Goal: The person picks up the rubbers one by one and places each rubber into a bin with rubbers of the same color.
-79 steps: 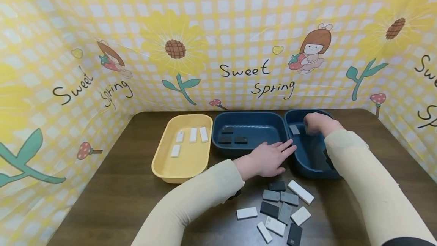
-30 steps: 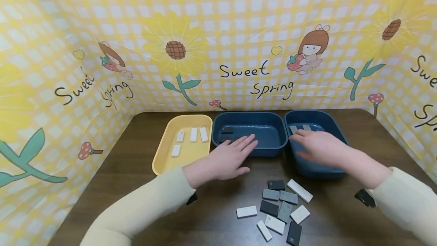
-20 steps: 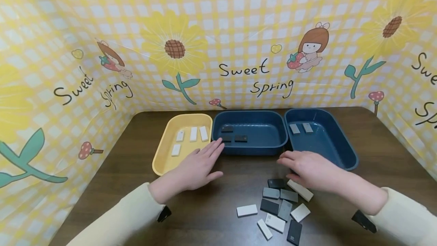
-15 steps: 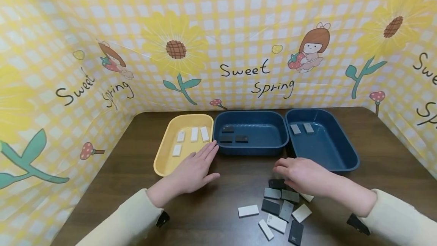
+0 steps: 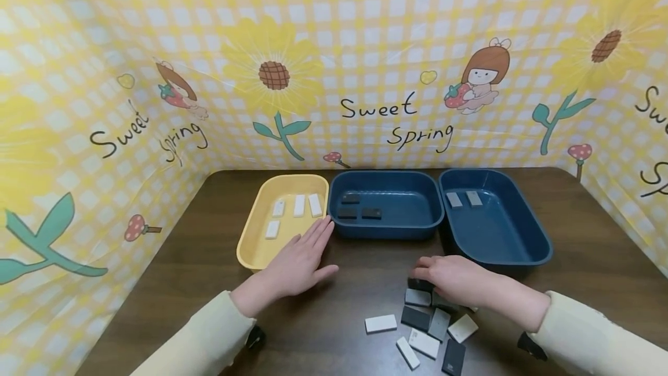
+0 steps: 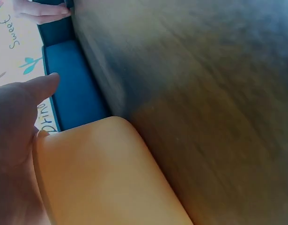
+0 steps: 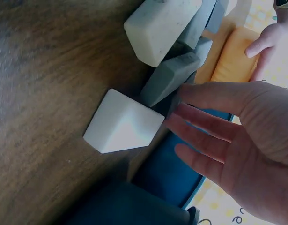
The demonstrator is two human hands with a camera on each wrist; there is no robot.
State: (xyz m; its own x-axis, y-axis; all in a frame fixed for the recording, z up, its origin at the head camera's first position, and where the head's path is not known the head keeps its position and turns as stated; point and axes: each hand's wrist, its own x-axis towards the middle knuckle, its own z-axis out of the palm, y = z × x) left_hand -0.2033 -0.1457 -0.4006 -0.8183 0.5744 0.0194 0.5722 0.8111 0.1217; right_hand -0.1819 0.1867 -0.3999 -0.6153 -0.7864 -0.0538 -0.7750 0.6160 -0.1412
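In the head view my right hand is palm down over the back of a pile of small flat rectangular blocks. Its fingertips pinch a black block, whose dark edge shows between thumb and fingers in the right wrist view. Close by lie a grey block and a white block, the latter mostly under the hand in the head view. My left hand holds nothing, its fingers straight over the right front part of the yellow tray; whether it touches the rim I cannot tell.
Behind the pile stand a wide blue tray with 3 black blocks and another blue tray with 2 grey ones. Several white blocks lie in the yellow tray. A patterned cloth rises behind the brown table.
A second grey block now lies in the right blue tray. My right hand has come out of it, forward to the black block. My left hand has moved left to the yellow tray.
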